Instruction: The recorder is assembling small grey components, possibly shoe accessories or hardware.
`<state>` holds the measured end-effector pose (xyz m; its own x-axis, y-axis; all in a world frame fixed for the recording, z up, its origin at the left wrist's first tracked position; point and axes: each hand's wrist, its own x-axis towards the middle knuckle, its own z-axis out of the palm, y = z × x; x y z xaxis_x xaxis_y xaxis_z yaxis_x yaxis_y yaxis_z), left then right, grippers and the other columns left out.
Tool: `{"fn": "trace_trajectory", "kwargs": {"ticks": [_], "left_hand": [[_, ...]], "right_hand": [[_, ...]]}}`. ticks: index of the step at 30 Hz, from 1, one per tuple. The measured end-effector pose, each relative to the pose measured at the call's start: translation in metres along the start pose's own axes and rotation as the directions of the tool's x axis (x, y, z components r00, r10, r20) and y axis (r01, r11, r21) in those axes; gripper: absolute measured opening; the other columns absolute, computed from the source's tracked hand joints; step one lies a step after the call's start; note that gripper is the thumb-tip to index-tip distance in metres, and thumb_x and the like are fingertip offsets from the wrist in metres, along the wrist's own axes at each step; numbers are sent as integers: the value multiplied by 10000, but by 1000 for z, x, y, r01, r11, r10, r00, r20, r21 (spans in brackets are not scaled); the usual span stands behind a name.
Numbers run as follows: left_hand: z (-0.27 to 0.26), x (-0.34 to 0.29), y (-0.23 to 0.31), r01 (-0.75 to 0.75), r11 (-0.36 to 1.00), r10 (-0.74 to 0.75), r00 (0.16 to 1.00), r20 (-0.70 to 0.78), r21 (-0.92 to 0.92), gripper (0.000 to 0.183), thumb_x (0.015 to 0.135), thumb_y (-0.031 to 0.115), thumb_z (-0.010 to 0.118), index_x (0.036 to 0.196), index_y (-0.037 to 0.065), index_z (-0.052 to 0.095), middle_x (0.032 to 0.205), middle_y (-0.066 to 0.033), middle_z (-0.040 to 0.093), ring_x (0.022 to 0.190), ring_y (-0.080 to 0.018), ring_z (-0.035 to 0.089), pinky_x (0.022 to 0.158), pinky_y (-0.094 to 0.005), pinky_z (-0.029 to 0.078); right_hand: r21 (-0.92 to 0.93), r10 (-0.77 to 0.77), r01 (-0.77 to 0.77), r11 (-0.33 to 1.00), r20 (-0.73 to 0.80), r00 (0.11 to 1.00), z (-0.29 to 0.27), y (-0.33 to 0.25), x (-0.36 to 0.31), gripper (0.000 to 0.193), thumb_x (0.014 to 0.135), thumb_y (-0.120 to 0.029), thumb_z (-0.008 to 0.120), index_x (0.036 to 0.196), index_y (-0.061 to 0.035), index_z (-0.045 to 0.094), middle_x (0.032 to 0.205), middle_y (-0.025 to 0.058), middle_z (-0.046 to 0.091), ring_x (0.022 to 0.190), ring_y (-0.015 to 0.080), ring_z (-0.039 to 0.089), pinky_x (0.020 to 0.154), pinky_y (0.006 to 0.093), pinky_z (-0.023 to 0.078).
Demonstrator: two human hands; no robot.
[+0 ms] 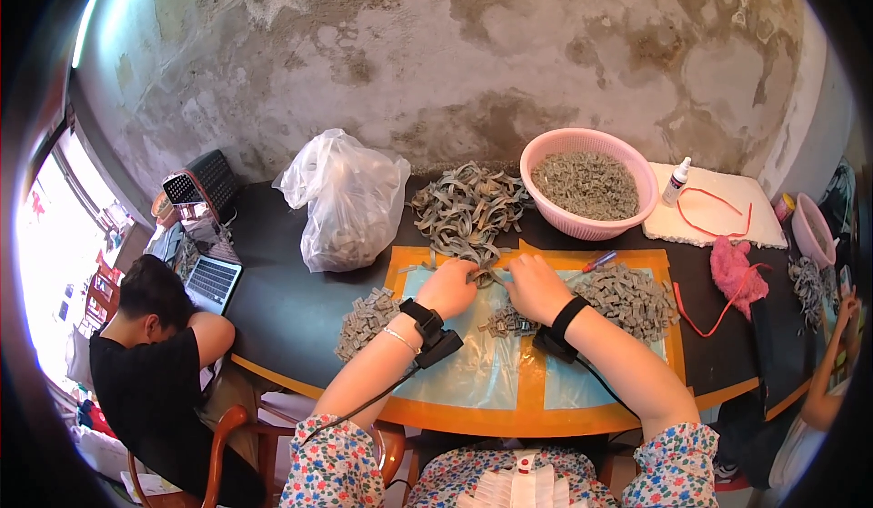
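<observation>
My left hand and my right hand are close together over the far part of the taped blue work sheet. Fingers bent and closed, they pinch a grey strip that spans the small gap between them; the fingertips are partly hidden. Just beyond lies a tangled heap of grey strips. A pile of small grey pieces sits by my left forearm, and a larger pile of them lies to the right of my right hand. A few darker pieces rest between my wrists.
At the back stand a filled clear plastic bag and a pink basket of small grey pieces. To the right are a white foam board, a small bottle and a pink plush item. A person sits at left near a laptop.
</observation>
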<state>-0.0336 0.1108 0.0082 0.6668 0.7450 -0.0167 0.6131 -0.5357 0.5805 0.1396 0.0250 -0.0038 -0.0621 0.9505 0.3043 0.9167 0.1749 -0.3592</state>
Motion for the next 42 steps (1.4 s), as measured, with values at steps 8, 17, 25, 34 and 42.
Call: {"fn": "trace_trajectory", "kwargs": {"ticks": [8,17,25,34,42], "left_hand": [[-5,-19,22,-72,997,78,985,-154,41,235,744,135,596,956,34,600,948,-162,578,918,-309,557,786,-372,455],[11,-29,25,-138,990,138,982,130,-4,324,667,239,728,899,42,618,820,-107,606,806,-253,586,709,-345,474],[21,-31,31,-124,992,120,984,128,20,211,718,207,683,856,62,614,876,-117,596,870,-285,575,739,-373,466],[21,-31,29,-155,985,153,988,-21,-77,182,763,162,653,896,40,675,807,-124,608,800,-272,577,696,-336,461],[19,-29,60,-25,905,-2,998,-63,-424,151,802,91,638,927,13,673,794,-60,632,721,-116,583,668,-234,457]], "right_hand": [[-32,37,-37,999,21,999,11,5,15,151,740,-168,647,793,-40,589,813,134,559,831,325,530,741,406,433],[520,166,-104,847,-73,983,-6,-6,12,155,765,-148,627,773,-26,532,730,134,605,688,292,601,613,373,466],[729,284,-216,650,31,958,-32,-10,-36,161,746,-108,672,773,-10,548,719,59,610,646,114,592,601,246,475],[848,325,-331,414,202,924,-31,1,-77,173,757,-109,714,782,-23,566,744,18,615,657,65,563,605,208,467],[965,349,-243,94,197,916,-34,10,-85,158,798,-23,646,932,-10,564,846,24,594,774,81,567,708,212,469]]}}
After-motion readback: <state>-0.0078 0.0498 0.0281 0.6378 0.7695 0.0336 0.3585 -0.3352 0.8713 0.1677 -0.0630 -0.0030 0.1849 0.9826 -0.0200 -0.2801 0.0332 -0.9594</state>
